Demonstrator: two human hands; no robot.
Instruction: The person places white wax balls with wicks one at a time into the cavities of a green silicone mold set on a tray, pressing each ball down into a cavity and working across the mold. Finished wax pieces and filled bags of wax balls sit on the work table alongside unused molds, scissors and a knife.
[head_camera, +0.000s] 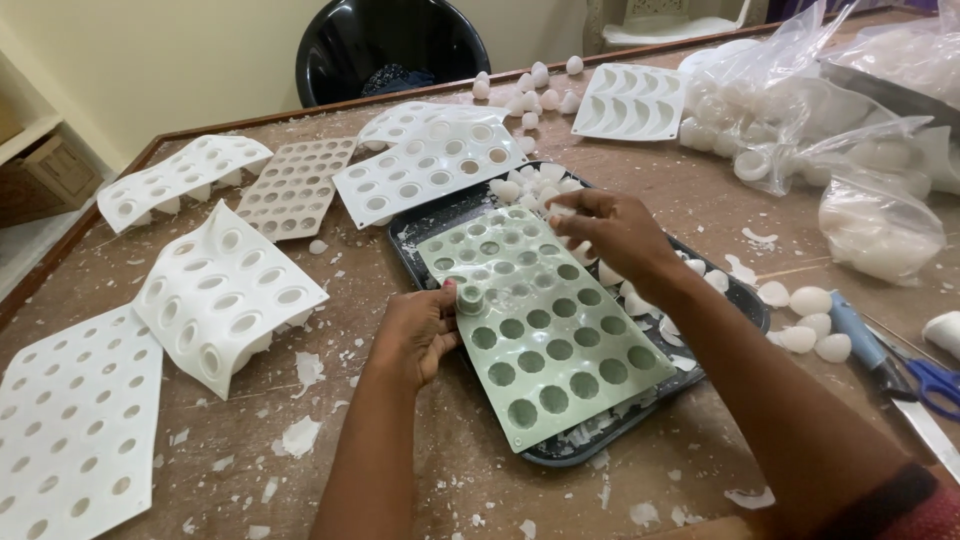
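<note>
Wooden table (420, 440), green mould (545, 325), both hands

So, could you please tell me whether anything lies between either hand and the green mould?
Nothing visible does. The left hand already presses the green mould at its left edge, and the right hand rests at its far corner, over the dark tray.

we see a sage-green mould (545, 325) dotted with rows of round cavities, lying on a dark tray (580, 455). white moulds (225, 290) at the left of the frame carry the same dotted pattern. the worktop (420, 470) is brown, flecked with white flakes. at lower right, scissors (935, 385) have blue handles.
</note>
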